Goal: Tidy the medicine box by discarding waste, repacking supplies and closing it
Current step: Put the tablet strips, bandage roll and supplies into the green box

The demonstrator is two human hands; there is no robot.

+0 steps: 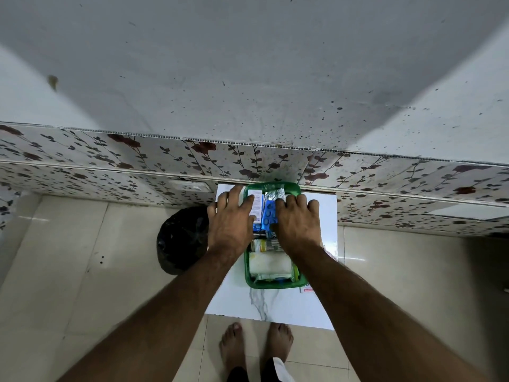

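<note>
A black bin bag sits on the tiled floor at the far left, just beside the white table. The left hand lies palm down over the left rim of the green box, fingers spread wide, the forefinger tip resting on a white carton that stands in the box's far left part. Whether that hand grips anything cannot be told. The box stands on the table, near its far edge by the flowered wall panel, open on top and packed with supplies. In its middle a blue blister strip lies between the two hands, with a foil pack just beyond it. Nearer the person, a white gauze roll fills the box's near part. The right hand rests palm down over the right side of the box, fingers slightly apart and bent onto the contents, touching the blister strip's right edge; no clear grasp shows. Two bare feet stand below the table edge
</note>
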